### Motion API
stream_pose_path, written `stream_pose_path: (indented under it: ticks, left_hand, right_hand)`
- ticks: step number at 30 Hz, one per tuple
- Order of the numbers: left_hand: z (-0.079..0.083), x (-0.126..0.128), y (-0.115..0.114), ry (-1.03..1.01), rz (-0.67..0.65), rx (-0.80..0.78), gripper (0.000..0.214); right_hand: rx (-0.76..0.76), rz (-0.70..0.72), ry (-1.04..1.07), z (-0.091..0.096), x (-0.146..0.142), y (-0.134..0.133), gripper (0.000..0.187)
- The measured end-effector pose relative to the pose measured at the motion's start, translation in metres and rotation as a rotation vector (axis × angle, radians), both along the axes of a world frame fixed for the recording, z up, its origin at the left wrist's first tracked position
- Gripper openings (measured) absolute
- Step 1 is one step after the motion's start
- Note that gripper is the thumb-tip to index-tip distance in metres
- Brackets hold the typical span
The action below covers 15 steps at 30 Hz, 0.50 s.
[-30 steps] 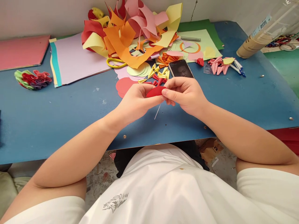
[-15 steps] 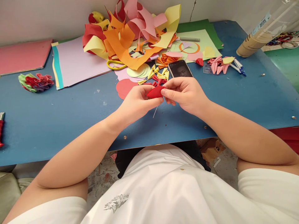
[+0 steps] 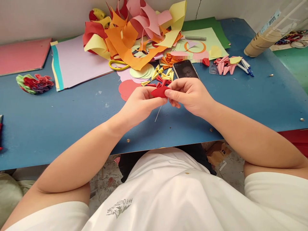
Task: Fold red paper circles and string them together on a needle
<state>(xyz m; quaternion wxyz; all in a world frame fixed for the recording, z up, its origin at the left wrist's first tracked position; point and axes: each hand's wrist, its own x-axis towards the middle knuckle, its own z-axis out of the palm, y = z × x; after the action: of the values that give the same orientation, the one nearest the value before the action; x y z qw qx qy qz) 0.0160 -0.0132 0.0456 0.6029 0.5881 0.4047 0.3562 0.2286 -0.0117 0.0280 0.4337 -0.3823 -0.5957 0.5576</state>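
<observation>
Over the middle of the blue table (image 3: 60,118), my left hand (image 3: 139,104) and my right hand (image 3: 190,95) both pinch a small curved piece of red paper (image 3: 159,92). A thin pale stick (image 3: 158,114) pokes down from between the fingers. Just behind the hands lie small yellow and red paper cones (image 3: 163,77), a red paper circle (image 3: 127,89) and a phone (image 3: 185,69) with its screen lit.
A heap of orange, yellow, pink and red paper scraps (image 3: 134,35) fills the back, with yellow-handled scissors (image 3: 119,65) under it. Coloured sheets (image 3: 79,61) lie at left, a rolled paper bunch (image 3: 35,83) further left. Pink cones and pens (image 3: 231,65) sit at right, a bottle (image 3: 267,37) beyond.
Both hands keep pinching the red paper and have shifted slightly up and left; the paper looks a little more curled. The view wobbled a bit.
</observation>
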Motion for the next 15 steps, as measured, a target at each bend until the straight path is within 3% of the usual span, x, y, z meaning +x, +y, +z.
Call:
stream_pose_path:
  ticks: [10,15]
  left_hand:
    - [0.0002,0.0017,-0.0012,0.003,-0.008,-0.018,0.012]
    - [-0.0012,0.0013,-0.0007,0.006,0.028,-0.036,0.009]
  right_hand:
    - [-0.023,0.013,0.001,-0.0023,0.0,0.0006,0.057]
    - [-0.031,0.002,0.033,-0.0035,0.001,0.0012,0.04]
